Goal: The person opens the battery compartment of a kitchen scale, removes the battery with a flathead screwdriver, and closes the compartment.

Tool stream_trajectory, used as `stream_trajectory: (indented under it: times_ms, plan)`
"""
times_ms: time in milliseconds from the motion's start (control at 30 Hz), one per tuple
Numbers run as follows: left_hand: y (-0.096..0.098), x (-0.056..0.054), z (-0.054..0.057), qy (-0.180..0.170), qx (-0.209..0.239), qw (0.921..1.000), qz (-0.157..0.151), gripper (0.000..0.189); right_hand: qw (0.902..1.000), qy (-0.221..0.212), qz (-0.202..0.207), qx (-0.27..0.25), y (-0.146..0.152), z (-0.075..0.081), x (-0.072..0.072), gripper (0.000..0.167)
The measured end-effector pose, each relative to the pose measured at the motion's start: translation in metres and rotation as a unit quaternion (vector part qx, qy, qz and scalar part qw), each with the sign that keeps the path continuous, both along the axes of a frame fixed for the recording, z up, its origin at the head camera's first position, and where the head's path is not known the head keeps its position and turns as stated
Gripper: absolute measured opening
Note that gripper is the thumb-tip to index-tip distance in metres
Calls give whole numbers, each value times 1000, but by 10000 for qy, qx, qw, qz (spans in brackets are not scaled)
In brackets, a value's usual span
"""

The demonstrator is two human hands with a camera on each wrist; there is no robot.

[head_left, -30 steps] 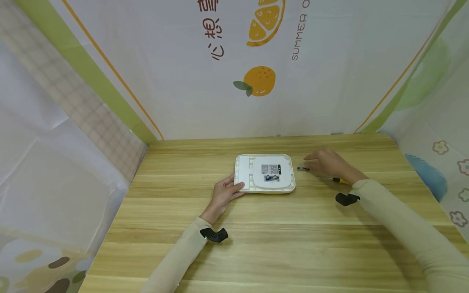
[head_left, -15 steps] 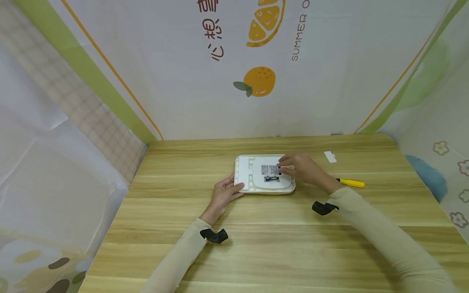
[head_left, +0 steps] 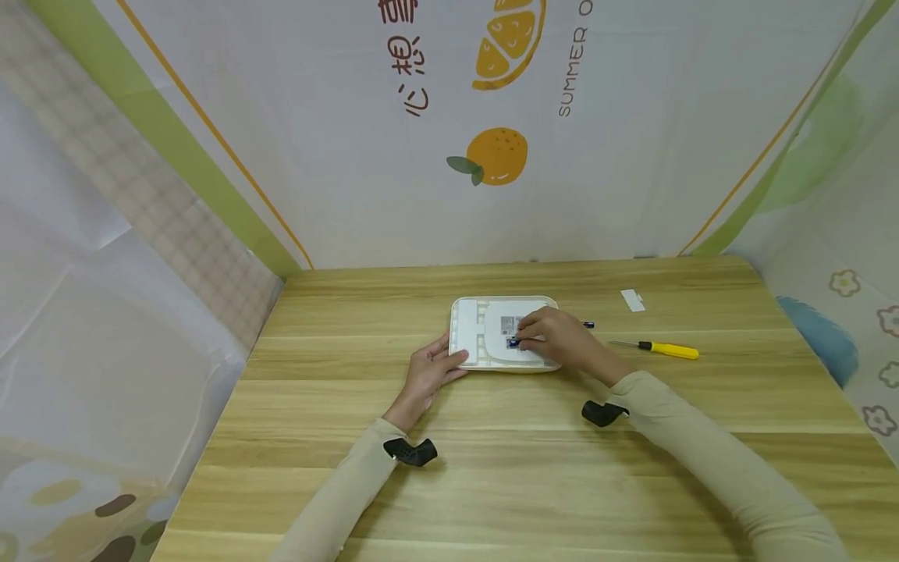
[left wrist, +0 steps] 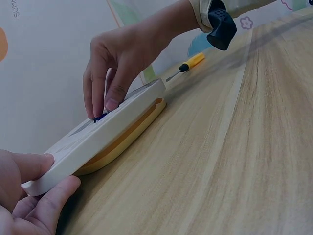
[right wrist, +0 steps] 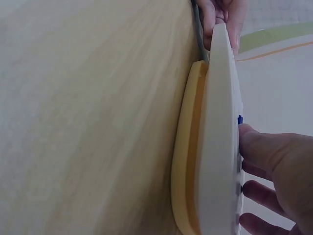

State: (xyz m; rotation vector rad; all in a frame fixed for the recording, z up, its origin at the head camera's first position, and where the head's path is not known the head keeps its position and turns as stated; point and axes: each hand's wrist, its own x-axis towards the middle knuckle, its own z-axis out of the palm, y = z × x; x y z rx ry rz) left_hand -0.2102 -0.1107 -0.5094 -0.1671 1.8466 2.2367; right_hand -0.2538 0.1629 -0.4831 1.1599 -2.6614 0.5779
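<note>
A white, rounded-rectangular device (head_left: 467, 316) lies with its label side up, tilted on a yellow lower part (left wrist: 117, 152). My left hand (head_left: 430, 371) grips its near left corner, thumb on top and fingers underneath. Over the middle of the device, my right hand (head_left: 562, 339) pinches a blue battery (head_left: 513, 343) at the small battery compartment. In the left wrist view, thumb and fingertips are right at the blue battery (left wrist: 100, 117). Part of the compartment is hidden behind the fingers. Another battery (head_left: 588, 324) lies on the table beyond the right hand.
A screwdriver (head_left: 670, 350) with a yellow handle lies right of the device on the wooden table (head_left: 534, 484). Behind it is a small white cover (head_left: 633, 300). A printed cloth (head_left: 597, 195) hangs along the table's back edge.
My right hand has moved left from the loose battery on the table to the compartment, where it now pinches the blue battery. The left hand and the device have stayed put.
</note>
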Motion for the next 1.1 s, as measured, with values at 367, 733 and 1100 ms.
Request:
stream_trajectory:
  times_ms: [367,733,1100]
  plan:
    - [0,0,-1,29,34,10000,-88,63,9962,830,203,186,-4,-3,1,11]
    - [1,-1,0,52,-3,9999,-87,64,9999,-14,-79,-148,-3,0,3,12]
    - [-1,-1,-1,42,53,9999,-75,65,9859,-770,-344,-1444,5,3,0,16]
